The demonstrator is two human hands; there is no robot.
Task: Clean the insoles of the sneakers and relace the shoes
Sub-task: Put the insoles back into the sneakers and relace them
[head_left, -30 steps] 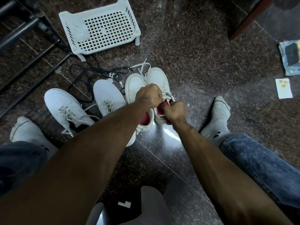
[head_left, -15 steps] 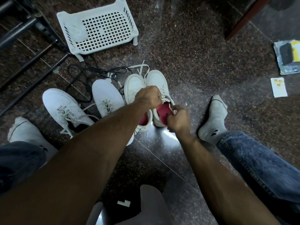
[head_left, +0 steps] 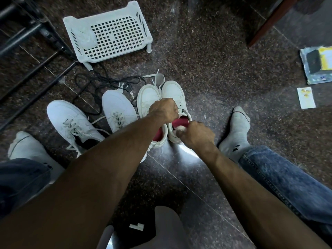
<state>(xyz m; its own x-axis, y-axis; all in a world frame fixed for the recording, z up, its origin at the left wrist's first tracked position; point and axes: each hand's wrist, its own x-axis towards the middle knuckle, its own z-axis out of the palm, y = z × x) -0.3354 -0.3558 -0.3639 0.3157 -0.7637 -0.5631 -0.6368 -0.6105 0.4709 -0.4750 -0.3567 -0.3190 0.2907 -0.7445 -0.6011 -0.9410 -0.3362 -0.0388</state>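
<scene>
Basket [head_left: 115, 35] on floor holds crumpled white plastic [head_left: 84, 37].

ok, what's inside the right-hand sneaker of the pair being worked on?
A red insole shows inside the right-hand sneaker, and the right hand pinches something white at the heel opening. The left hand covers the tongue area, and the toe interior is hidden.
</scene>
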